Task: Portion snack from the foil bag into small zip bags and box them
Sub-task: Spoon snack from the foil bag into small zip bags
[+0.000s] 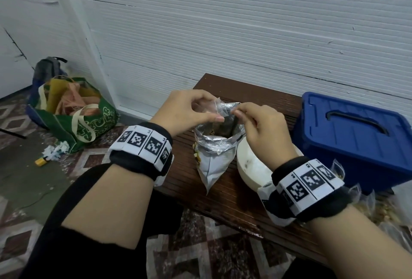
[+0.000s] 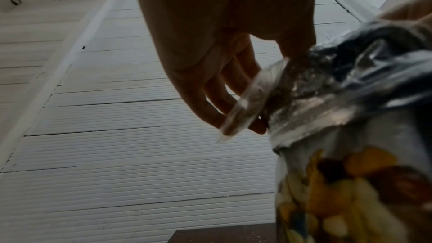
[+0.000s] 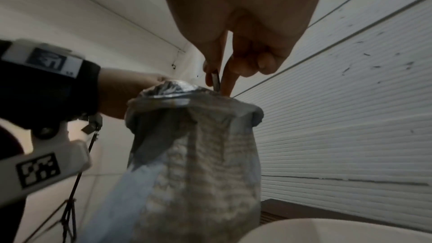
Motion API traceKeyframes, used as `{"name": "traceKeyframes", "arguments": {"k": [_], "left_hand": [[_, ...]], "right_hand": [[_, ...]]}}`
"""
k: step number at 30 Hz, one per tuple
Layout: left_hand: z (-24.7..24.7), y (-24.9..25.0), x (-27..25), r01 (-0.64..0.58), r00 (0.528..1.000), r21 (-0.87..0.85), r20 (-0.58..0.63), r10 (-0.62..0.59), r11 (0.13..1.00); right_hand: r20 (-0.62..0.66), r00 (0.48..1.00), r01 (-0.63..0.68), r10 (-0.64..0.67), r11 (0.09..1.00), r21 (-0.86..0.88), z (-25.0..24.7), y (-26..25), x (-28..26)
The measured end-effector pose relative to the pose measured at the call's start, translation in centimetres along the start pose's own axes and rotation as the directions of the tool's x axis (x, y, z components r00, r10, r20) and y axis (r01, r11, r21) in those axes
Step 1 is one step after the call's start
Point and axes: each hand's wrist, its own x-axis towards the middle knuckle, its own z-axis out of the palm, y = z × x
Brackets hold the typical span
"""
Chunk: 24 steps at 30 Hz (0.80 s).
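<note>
A silver foil bag point(image 1: 215, 156) stands open on the brown table point(image 1: 234, 203); its side shows a snack picture point(image 2: 346, 191). Just above its mouth I hold a small clear zip bag point(image 1: 221, 109) with both hands. My left hand point(image 1: 214, 109) pinches the bag's left edge, and its curled fingers point(image 2: 224, 99) lie behind the clear plastic point(image 2: 250, 99). From the right, my right hand point(image 1: 235, 112) pinches the other edge between thumb and forefinger point(image 3: 217, 79) over the foil bag point(image 3: 198, 154). What the zip bag holds cannot be seen.
A white bowl point(image 1: 249, 167) sits right of the foil bag. Behind it stands a blue lidded box point(image 1: 352, 136). Several filled small bags point(image 1: 379, 209) lie at the table's right end. On the floor to the left are a green tote point(image 1: 89, 127) and a backpack point(image 1: 48, 68).
</note>
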Motion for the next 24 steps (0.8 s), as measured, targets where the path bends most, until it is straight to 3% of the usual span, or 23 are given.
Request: {"name": "traceKeyframes", "arguments": {"k": [6, 13, 17, 21, 24], "left_hand": [[-0.1, 0.2, 0.0, -0.002, 1.0, 0.005, -0.013, 0.002, 1.0], [0.1, 0.3, -0.1, -0.002, 1.0, -0.011, 0.006, 0.002, 1.0], [0.0, 0.4, -0.1, 0.005, 1.0, -0.025, 0.013, -0.004, 1.0], [-0.3, 0.5, -0.2, 0.006, 1.0, -0.024, 0.015, -0.005, 1.0], [-0.6, 0.4, -0.2, 0.024, 1.0, -0.012, -0.001, -0.024, 1.0]], "right_hand": [[0.101, 0.992, -0.083, 0.073, 0.992, 0.095, 0.5, 0.1, -0.6], [0.031, 0.948, -0.314, 0.316, 0.919, 0.238, -0.1, 0.1, -0.1], [-0.098, 0.864, -0.442, 0.493, 0.838, 0.32, -1.0, 0.6, 0.7], [-0.135, 0.755, -0.563, 0.642, 0.74, 0.369, -1.8, 1.6, 1.4], [-0.155, 0.702, -0.608, 0.695, 0.698, 0.378, -2.4, 2.1, 1.8]]}}
